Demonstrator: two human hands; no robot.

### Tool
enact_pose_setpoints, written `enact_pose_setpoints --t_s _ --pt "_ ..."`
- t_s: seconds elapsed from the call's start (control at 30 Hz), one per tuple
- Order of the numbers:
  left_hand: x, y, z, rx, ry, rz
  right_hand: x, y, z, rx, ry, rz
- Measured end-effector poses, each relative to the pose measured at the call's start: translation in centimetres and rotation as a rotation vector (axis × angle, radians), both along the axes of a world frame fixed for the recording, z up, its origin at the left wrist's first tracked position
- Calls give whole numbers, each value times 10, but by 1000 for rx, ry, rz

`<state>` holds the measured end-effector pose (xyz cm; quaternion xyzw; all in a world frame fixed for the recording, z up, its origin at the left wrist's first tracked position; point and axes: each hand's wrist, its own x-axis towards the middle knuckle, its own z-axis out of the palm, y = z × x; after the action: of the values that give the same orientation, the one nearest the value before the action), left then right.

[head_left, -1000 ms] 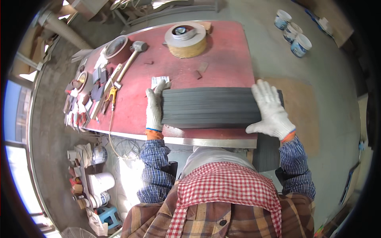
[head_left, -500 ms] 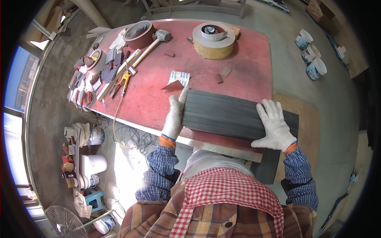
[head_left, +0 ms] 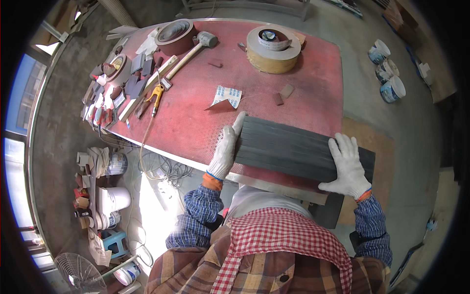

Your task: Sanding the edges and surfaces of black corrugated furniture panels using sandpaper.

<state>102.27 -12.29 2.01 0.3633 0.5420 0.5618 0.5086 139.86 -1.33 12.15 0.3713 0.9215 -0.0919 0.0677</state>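
A worker in white cotton gloves squared up a stack of dark grey strips (head_left: 293, 149) at the near edge of a red workbench (head_left: 196, 112). The left hand (head_left: 225, 149) lay flat against the stack's left end, fingers together and stretched along it; the right hand (head_left: 348, 164) pressed on top near the right end, fingers spread apart, clamped on nothing. The strips lay side by side, long edges touching, their right ends jutting past the bench corner over a brown board on the floor.

By the look of it, the bundle was already gathered and lined up, with both hands bearing on it and neither gripping it; nothing showed it lifted or bound. A folded sheet of sandpaper (head_left: 226, 96) lay just beyond the left fingertips. Farther back sat a large roll of tape (head_left: 273, 49), a mallet (head_left: 196, 46), a darker roll (head_left: 175, 34) and a scatter of small hand tools (head_left: 122, 88), none in use.
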Motion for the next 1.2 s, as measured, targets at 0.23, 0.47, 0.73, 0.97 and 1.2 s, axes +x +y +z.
enact_pose_setpoints --t_s 0.23,0.47,0.73,0.97,1.2 --pt "-77 50 -31 -44 1038 126 2 0 -1 0 35 -10" --pt "-145 123 -68 -518 1246 -125 -1 -1 4 -8 56 -36" --pt "-69 155 44 -1 310 -69 -2 -3 8 10 80 -39" --pt "101 93 97 645 1293 -349 9 0 0 26 122 18" --pt "127 54 80 510 1230 -458 13 -1 -9 16 85 29"
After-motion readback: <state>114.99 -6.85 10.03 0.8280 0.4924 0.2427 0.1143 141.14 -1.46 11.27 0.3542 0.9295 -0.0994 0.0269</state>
